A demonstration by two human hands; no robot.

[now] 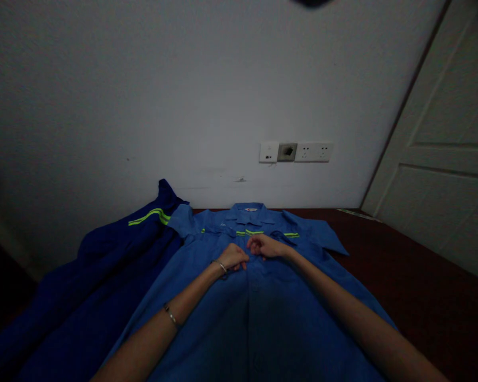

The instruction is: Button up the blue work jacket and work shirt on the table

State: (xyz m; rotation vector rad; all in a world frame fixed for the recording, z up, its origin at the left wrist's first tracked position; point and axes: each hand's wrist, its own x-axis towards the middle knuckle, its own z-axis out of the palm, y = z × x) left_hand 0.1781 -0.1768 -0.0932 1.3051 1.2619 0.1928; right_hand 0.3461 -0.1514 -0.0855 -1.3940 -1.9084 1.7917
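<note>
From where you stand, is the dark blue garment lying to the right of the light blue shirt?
No, the dark blue garment lies to the left of the light blue shirt.

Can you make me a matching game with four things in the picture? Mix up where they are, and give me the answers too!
Things:
1. Light blue shirt
2. Dark blue garment
3. Socket plates
4. Panelled door

Where they are:
A. On the wall, higher than the clothes
B. Slanting at the far right of the picture
C. Under the left hand and right hand
D. On the left, with bright yellow-green stripes near its top

Right pairs: 1-C, 2-D, 3-A, 4-B
</note>
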